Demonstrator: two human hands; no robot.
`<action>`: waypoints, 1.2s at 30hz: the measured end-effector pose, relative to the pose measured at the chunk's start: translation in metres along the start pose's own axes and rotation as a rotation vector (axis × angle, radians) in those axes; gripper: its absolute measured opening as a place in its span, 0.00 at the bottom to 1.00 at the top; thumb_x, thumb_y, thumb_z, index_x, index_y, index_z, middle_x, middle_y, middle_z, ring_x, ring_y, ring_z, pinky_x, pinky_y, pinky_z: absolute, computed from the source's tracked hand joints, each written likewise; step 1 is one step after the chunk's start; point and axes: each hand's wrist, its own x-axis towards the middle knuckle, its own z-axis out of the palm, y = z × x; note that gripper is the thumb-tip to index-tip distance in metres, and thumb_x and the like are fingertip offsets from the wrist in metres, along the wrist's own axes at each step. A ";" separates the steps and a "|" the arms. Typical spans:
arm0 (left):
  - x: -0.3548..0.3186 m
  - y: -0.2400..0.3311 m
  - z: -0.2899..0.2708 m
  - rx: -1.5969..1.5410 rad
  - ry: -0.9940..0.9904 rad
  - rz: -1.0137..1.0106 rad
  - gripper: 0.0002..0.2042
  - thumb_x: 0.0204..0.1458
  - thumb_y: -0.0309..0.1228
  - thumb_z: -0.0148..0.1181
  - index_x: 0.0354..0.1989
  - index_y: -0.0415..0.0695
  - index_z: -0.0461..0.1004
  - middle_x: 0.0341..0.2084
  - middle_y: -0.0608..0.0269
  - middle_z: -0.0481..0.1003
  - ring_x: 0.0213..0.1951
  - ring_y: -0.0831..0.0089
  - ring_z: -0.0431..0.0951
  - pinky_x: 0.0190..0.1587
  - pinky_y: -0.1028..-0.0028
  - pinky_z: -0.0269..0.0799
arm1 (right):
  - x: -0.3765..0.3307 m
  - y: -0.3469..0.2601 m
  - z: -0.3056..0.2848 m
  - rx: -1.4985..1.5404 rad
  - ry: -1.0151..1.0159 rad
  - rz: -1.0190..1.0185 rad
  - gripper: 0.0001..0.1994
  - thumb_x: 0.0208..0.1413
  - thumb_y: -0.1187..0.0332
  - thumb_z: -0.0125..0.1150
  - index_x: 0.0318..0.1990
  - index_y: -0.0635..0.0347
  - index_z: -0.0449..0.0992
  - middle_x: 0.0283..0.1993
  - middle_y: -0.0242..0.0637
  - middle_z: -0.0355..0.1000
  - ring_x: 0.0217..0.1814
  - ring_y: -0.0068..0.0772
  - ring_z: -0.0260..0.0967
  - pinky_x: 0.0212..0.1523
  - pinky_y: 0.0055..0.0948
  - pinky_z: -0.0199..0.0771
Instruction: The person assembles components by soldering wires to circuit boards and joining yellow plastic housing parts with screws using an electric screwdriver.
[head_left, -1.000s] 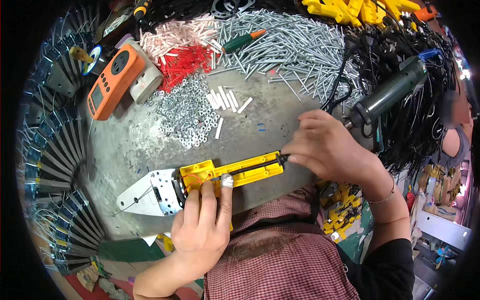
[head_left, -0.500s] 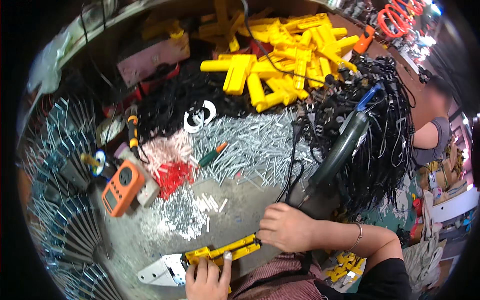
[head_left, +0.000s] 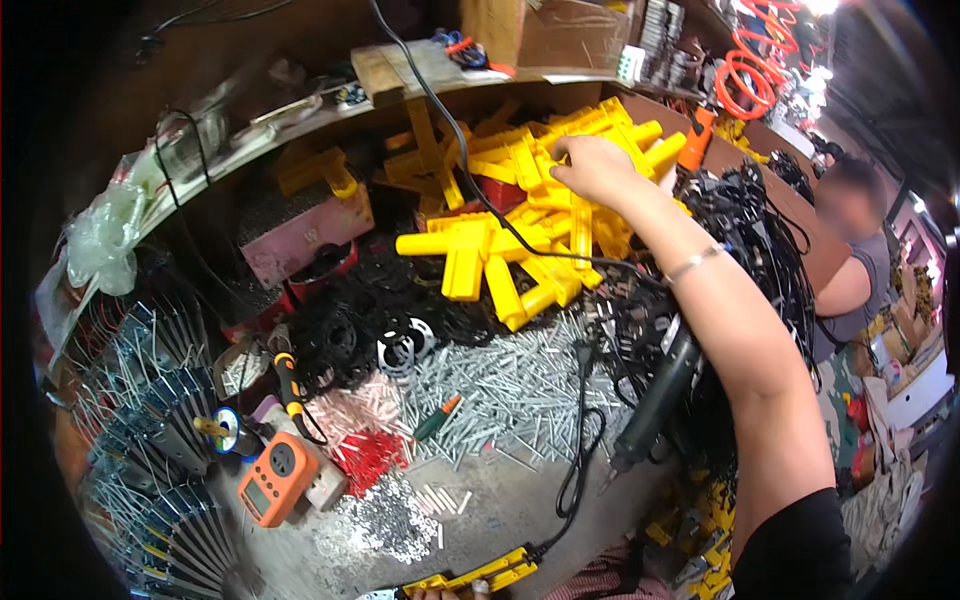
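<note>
My right hand reaches into the pile of yellow plastic casings at the back. Its fingers curl around a part of one casing there; the fingertips are partly hidden. At the bottom edge, only the fingertips of my left hand show, closed on a long yellow casing half. A black cord runs up from that half's right end to a plug among the grey pins. The metal blade at its left end is almost wholly cut off by the picture's edge.
Grey pins, red sleeves and small metal pieces lie mid-bench. An orange meter stands left, near fanned metal parts. A dark electric screwdriver and bundled black cords are right. Another person sits beyond.
My right hand has left the casing half at the front and moved up to the yellow pile. The view has tilted upward, so my left hand and its casing sit lower in the picture.
</note>
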 end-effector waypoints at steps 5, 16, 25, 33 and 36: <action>-0.012 -0.006 0.001 0.048 -0.089 0.007 0.31 0.47 0.34 0.52 0.63 0.43 0.59 0.50 0.37 0.63 0.54 0.40 0.63 0.58 0.47 0.59 | 0.055 -0.033 0.057 -0.036 -0.089 0.179 0.35 0.47 0.45 0.60 0.58 0.60 0.65 0.51 0.48 0.73 0.52 0.47 0.72 0.51 0.41 0.71; -0.010 -0.008 0.002 0.006 -0.245 0.033 0.34 0.54 0.50 0.44 0.65 0.40 0.55 0.55 0.28 0.58 0.58 0.34 0.57 0.63 0.47 0.48 | 0.067 -0.028 0.034 0.131 -0.270 -0.228 0.27 0.56 0.48 0.46 0.47 0.66 0.75 0.50 0.56 0.72 0.49 0.48 0.73 0.50 0.39 0.72; -0.014 -0.008 0.010 -0.305 -0.322 -0.138 0.32 0.55 0.47 0.44 0.65 0.42 0.55 0.58 0.27 0.56 0.60 0.33 0.55 0.65 0.47 0.45 | 0.116 -0.041 0.074 0.155 0.200 -0.146 0.27 0.47 0.51 0.61 0.51 0.58 0.73 0.48 0.54 0.72 0.51 0.55 0.69 0.52 0.43 0.71; -0.017 -0.007 0.017 -0.120 -0.158 0.019 0.28 0.53 0.42 0.44 0.60 0.39 0.62 0.52 0.27 0.62 0.57 0.35 0.61 0.63 0.48 0.52 | 0.209 -0.036 0.147 -0.036 -0.049 -0.152 0.31 0.50 0.60 0.59 0.63 0.55 0.61 0.69 0.48 0.49 0.64 0.47 0.60 0.56 0.44 0.69; -0.023 -0.006 0.016 -0.154 -0.124 -0.029 0.27 0.52 0.40 0.45 0.60 0.39 0.63 0.52 0.29 0.64 0.57 0.36 0.62 0.62 0.48 0.53 | 0.180 -0.062 0.148 -0.057 0.154 -0.257 0.22 0.44 0.65 0.61 0.50 0.59 0.73 0.61 0.53 0.61 0.58 0.50 0.66 0.52 0.40 0.72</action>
